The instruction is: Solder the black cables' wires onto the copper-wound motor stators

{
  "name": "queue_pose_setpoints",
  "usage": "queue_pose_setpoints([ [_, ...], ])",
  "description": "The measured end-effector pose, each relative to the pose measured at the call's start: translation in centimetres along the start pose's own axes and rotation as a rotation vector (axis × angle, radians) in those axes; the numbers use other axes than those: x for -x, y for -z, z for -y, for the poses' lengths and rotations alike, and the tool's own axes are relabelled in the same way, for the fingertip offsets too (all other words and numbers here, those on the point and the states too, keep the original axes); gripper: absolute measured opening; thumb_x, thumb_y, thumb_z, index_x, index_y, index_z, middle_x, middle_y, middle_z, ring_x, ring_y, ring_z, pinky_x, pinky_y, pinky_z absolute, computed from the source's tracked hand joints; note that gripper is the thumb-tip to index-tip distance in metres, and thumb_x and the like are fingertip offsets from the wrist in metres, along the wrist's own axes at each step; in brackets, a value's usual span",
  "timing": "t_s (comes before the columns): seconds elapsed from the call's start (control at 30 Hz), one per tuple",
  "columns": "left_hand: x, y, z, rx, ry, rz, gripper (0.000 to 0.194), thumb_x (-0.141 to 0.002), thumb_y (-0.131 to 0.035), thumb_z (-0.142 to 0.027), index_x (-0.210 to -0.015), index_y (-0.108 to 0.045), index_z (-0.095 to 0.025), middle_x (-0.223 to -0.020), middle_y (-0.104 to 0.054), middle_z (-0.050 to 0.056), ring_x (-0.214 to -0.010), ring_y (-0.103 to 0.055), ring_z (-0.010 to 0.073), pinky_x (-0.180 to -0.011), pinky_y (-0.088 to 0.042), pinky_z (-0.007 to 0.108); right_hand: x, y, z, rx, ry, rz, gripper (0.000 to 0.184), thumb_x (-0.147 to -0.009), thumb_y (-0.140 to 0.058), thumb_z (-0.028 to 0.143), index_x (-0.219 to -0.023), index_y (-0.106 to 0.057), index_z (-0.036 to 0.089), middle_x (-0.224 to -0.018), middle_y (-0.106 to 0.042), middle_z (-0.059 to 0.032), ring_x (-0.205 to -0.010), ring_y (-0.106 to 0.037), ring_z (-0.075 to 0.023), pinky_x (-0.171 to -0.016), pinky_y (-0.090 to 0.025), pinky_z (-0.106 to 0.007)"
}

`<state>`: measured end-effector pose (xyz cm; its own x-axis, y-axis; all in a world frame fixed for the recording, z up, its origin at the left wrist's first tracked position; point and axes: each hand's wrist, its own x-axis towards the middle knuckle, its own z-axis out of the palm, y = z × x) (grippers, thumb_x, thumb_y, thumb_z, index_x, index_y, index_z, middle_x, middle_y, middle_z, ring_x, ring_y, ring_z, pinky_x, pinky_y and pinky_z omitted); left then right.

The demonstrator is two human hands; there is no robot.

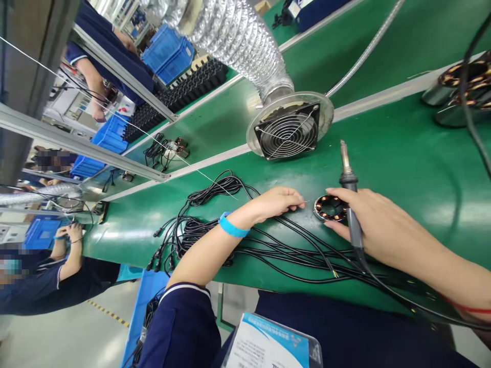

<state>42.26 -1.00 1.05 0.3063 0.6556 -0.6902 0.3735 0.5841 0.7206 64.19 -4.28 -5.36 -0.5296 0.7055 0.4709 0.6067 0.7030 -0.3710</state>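
Observation:
A small copper-wound stator ring (pixel 330 208) lies on the green bench (pixel 402 153). My right hand (pixel 374 222) rests over its right side, fingers wrapped round the black handle of a soldering iron (pixel 348 189) whose metal tip points away from me. My left hand (pixel 278 202), with a blue wristband, sits just left of the ring. Its fingertips are pinched on a thin wire end that points at the ring. Black cables (pixel 276 245) run under both forearms.
A fume fan (pixel 289 134) on a silver flexible duct (pixel 238 36) stands just behind the ring. More stators (pixel 460 92) lie at far right. Bundled black cables (pixel 192 230) lie at left. Co-workers sit at the left, beside blue crates (pixel 169 48).

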Motion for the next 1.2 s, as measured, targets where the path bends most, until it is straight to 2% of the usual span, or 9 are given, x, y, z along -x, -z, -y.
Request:
queue_pose_setpoints([
  [0.13, 0.2, -0.1, 0.0, 0.169, 0.068, -0.002, 0.019, -0.086, -0.051, -0.006, -0.068, -0.056, -0.011, -0.058, -0.046, -0.006, -0.04, -0.023, -0.0002, -0.042, -0.01, 0.017, -0.1, -0.5, -0.2, 0.005, 0.044, -0.047, 0.044, -0.106, -0.037, 0.049, -0.127, -0.052, 0.013, -0.087, -0.062, -0.0081, -0.073, -0.06, -0.0204, -0.067, -0.049, -0.033],
  [0.3, -1.1, -1.5, 0.5, 0.364, -0.113, 0.025, 0.012, -0.085, -0.062, -0.016, -0.075, -0.058, -0.012, -0.06, -0.051, -0.005, -0.04, -0.021, -0.0002, -0.043, -0.008, 0.021, 0.0, -0.8, -0.4, 0.023, 0.043, -0.041, 0.046, -0.106, -0.036, 0.053, -0.124, -0.054, 0.014, -0.087, -0.062, -0.0085, -0.072, -0.059, -0.0211, -0.064, -0.047, -0.033],
  [0.43, -1.3, -1.5, 1.0, 0.255, -0.225, 0.0, 0.02, -0.084, -0.07, -0.03, -0.084, -0.061, -0.012, -0.067, -0.054, -0.006, -0.05, -0.033, 0.0016, -0.051, -0.023, 0.02, 0.1, -0.7, -0.6, 0.03, -0.019, -0.066, 0.049, -0.105, -0.038, 0.056, -0.126, -0.054, 0.015, -0.083, -0.059, -0.0066, -0.073, -0.059, -0.0215, -0.065, -0.045, -0.033],
  [0.6, -0.5, -0.1, 2.0, 0.053, -0.207, 0.125, 0.049, -0.06, -0.088, -0.05, -0.072, -0.058, -0.014, -0.066, -0.056, -0.005, -0.065, -0.047, 0.0069, -0.065, -0.036, 0.025, 0.4, -0.7, -1.0, -0.007, -0.084, -0.057, 0.053, -0.103, -0.041, 0.06, -0.126, -0.055, 0.015, -0.086, -0.06, -0.0076, -0.076, -0.06, -0.0215, -0.066, -0.047, -0.033],
  [0.67, -0.4, 0.1, 2.1, 0.051, -0.226, 0.155, 0.043, -0.065, -0.085, -0.048, -0.072, -0.061, -0.013, -0.068, -0.059, -0.003, -0.066, -0.048, 0.0073, -0.066, -0.037, 0.025, 0.5, -0.8, -1.1, -0.034, -0.113, -0.035, 0.053, -0.101, -0.043, 0.061, -0.126, -0.056, 0.016, -0.088, -0.061, -0.008, -0.077, -0.061, -0.022, -0.067, -0.048, -0.034],
  [0.77, -0.7, -0.4, 1.9, 0.107, -0.268, 0.102, 0.028, -0.078, -0.076, -0.038, -0.075, -0.065, -0.012, -0.071, -0.061, -0.001, -0.064, -0.048, 0.0061, -0.063, -0.035, 0.023, 0.5, -0.9, -1.0, -0.067, -0.131, -0.017, 0.05, -0.1, -0.047, 0.059, -0.127, -0.056, 0.018, -0.09, -0.062, -0.0081, -0.08, -0.062, -0.0232, -0.069, -0.049, -0.035],
  [0.93, -1.7, -1.9, 2.0, 0.275, -0.207, 0.103, 0.026, -0.089, -0.064, -0.037, -0.079, -0.063, -0.013, -0.063, -0.048, -0.006, -0.047, -0.028, 0.0021, -0.049, -0.017, 0.023, 0.3, -0.7, -1.0, -0.055, -0.08, -0.017, 0.05, -0.101, -0.045, 0.057, -0.128, -0.055, 0.016, -0.096, -0.066, -0.0106, -0.081, -0.062, -0.0238, -0.069, -0.049, -0.036],
  [1.07, -1.0, -1.7, 2.1, 0.183, -0.246, 0.005, 0.022, -0.087, -0.068, -0.033, -0.08, -0.06, -0.014, -0.066, -0.051, -0.006, -0.057, -0.04, 0.0039, -0.057, -0.03, 0.021, 0.4, -0.4, -1.2, -0.032, -0.162, 0.003, 0.06, -0.1, -0.04, 0.067, -0.13, -0.055, 0.017, -0.097, -0.067, -0.011, -0.082, -0.064, -0.0252, -0.07, -0.05, -0.037],
  [1.2, 0.0, -1.1, 2.0, -0.088, -0.278, 0.113, 0.019, -0.08, -0.077, -0.027, -0.077, -0.064, -0.014, -0.071, -0.056, -0.004, -0.067, -0.048, 0.0077, -0.067, -0.04, 0.024, 0.4, -0.1, -1.3, 0.047, -0.174, -0.005, 0.066, -0.101, -0.033, 0.068, -0.129, -0.056, 0.013, -0.099, -0.068, -0.0139, -0.08, -0.065, -0.0252, -0.069, -0.05, -0.037],
])
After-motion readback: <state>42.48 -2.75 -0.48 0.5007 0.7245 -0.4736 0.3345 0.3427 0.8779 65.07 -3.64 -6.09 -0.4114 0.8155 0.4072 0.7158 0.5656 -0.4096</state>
